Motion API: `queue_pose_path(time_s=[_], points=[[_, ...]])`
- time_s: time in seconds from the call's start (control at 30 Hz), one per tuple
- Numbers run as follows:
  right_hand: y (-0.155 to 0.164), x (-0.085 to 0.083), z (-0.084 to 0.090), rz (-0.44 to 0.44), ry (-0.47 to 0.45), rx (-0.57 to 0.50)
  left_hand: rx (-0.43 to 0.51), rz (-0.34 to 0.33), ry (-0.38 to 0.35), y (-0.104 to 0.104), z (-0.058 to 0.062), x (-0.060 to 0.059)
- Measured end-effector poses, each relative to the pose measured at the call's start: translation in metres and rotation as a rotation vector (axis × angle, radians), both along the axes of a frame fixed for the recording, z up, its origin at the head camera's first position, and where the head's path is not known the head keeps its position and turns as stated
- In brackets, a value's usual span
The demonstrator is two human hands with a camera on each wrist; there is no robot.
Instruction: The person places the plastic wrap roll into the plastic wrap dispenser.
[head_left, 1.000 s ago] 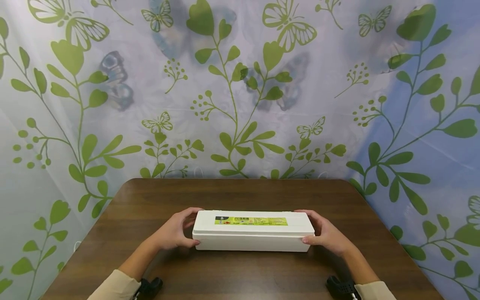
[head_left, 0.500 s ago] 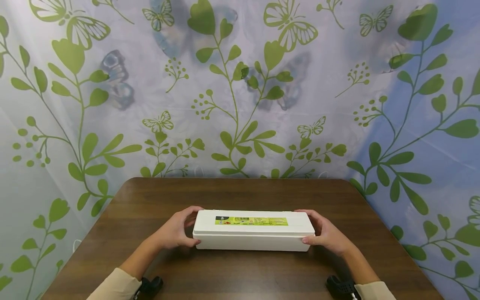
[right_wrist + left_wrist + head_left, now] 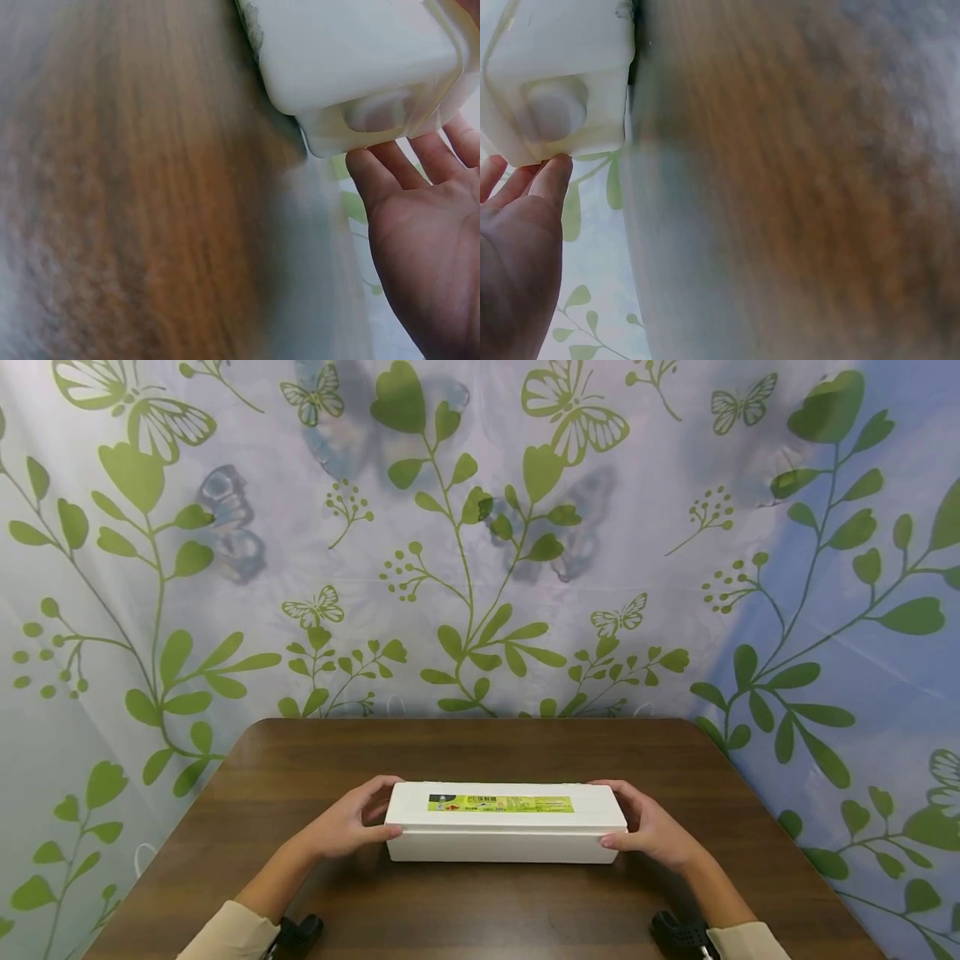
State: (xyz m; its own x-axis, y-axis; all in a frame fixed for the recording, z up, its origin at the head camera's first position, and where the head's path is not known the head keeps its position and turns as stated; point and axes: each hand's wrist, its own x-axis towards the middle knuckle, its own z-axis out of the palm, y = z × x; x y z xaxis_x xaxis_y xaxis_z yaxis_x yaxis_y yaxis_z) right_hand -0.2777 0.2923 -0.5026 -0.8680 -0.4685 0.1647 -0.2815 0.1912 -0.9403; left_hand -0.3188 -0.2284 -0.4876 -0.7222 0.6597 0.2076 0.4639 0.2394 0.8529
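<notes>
Two bare forearms come in from the bottom edge, each capped by a cream, beige-toned sleeve pushed back from the wrist. The left hand (image 3: 348,827) and right hand (image 3: 654,831) wear no rings or gloves. Just ahead of each cuff sits a small black device (image 3: 300,933), a matching black device (image 3: 678,933) on the right wrist.

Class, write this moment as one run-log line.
left hand: grips left end of white box | right hand: grips right end | box: flat on brown table, lid closed
</notes>
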Motion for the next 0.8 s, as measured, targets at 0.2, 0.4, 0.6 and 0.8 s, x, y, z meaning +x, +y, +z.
queue_pose_path(time_s=[0.2,0.4,0.6,0.8], points=[[0.0029,-0.0011,-0.0039,-0.005,-0.021,-0.027,0.016,0.004,-0.037,-0.0004,-0.0003,0.0],[0.0018,-0.0017,-0.0013,0.024,0.011,-0.055,0.056,-0.008,-0.049,-0.0007,-0.0012,0.0003],[0.0009,-0.0021,0.0001,0.023,0.031,-0.047,0.064,-0.001,-0.052,-0.0007,-0.0018,0.0011],[0.0013,-0.0028,-0.0015,0.002,0.034,-0.032,0.053,0.009,-0.063,-0.0005,-0.0005,0.0011]])
